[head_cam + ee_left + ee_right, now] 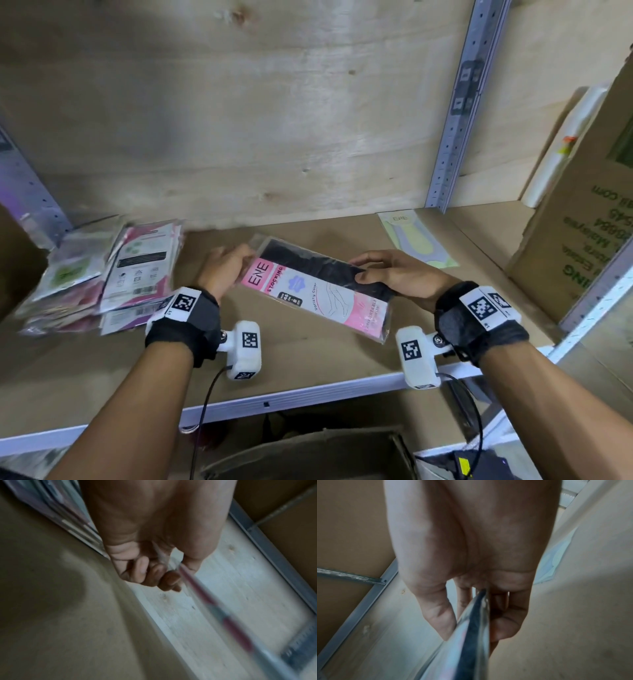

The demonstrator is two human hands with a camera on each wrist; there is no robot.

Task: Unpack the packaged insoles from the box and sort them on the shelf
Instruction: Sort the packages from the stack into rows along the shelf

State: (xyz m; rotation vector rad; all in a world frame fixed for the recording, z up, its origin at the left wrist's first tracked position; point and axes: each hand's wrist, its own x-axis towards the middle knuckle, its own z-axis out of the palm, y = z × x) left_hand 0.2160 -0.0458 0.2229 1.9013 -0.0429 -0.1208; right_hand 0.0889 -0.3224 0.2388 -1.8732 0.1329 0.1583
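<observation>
A flat clear packet (318,287) with a pink and white card and black fabric inside hangs tilted above the shelf board (308,356). My left hand (226,265) pinches its left edge; the left wrist view shows the packet's edge (214,608) running out from between thumb and curled fingers (164,577). My right hand (394,274) grips the right side, thumb on top. The right wrist view has the packet (471,635) edge-on between thumb and fingers (501,622). A pile of several packets (102,274) lies at the left of the shelf.
One pale green and lilac packet (418,240) lies flat at the back right of the shelf. A cardboard box (582,222) stands at the right beside a metal upright (455,130). Plywood (239,120) closes the back. An open box (308,455) sits below the shelf's front rail.
</observation>
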